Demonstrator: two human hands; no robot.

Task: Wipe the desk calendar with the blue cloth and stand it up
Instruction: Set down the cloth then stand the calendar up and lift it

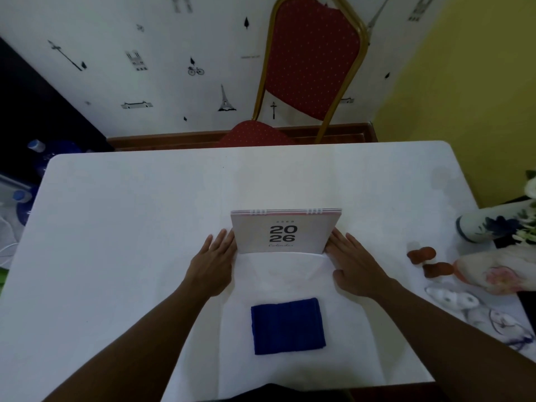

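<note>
The desk calendar (282, 232), white with "2026" printed on its cover and spiral rings along its top edge, stands upright in the middle of the white table (116, 227). My left hand (213, 264) rests flat against the calendar's left lower edge, fingers extended. On the other side, my right hand (355, 264) lies flat against the right lower edge. Neither hand wraps around the calendar. The folded blue cloth (288, 326) lies on the table nearer to me, between my forearms, untouched.
A red chair with a gold frame (313, 62) stands behind the table's far edge. Along the right edge are a blue-and-white vase (490, 224), small brown figurines (429, 261), a floral item (499, 274) and white ornaments (455, 298). Water bottles (37, 152) sit at far left.
</note>
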